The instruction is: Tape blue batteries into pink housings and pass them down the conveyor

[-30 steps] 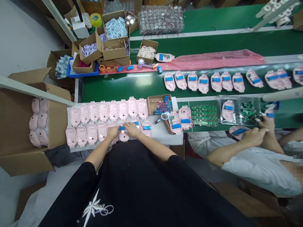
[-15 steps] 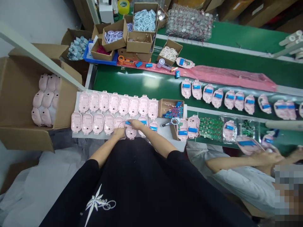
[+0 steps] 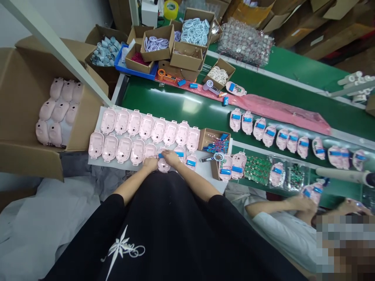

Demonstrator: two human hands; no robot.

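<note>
Close to my body a pink plastic shell (image 3: 163, 166) lies open side up, between my two hands. My right hand (image 3: 171, 157) has its fingers on a blue battery pack (image 3: 160, 155) at the shell's upper part. My left hand (image 3: 150, 164) is closed at the shell's left edge, beside a thin wire; its fingertips are too small to make out. Just right are a second shell with a blue battery (image 3: 179, 154) and a third with another battery (image 3: 191, 158). Two rows of pink shells (image 3: 124, 147) without batteries extend leftward.
A cardboard box of wired batteries (image 3: 216, 141) stands right of the rows. A large carton (image 3: 84, 128) holds more shells at left. Shells with batteries (image 3: 260, 128) line the green bench (image 3: 175, 102). At right, a co-worker's hand (image 3: 303, 203) handles shells. A slanted post (image 3: 58, 50) crosses upper left.
The view has tilted and shifted slightly. My hands stay at the same shell, with my right fingers still on the battery. The co-worker's hands have moved, and a shell near them has shifted.
</note>
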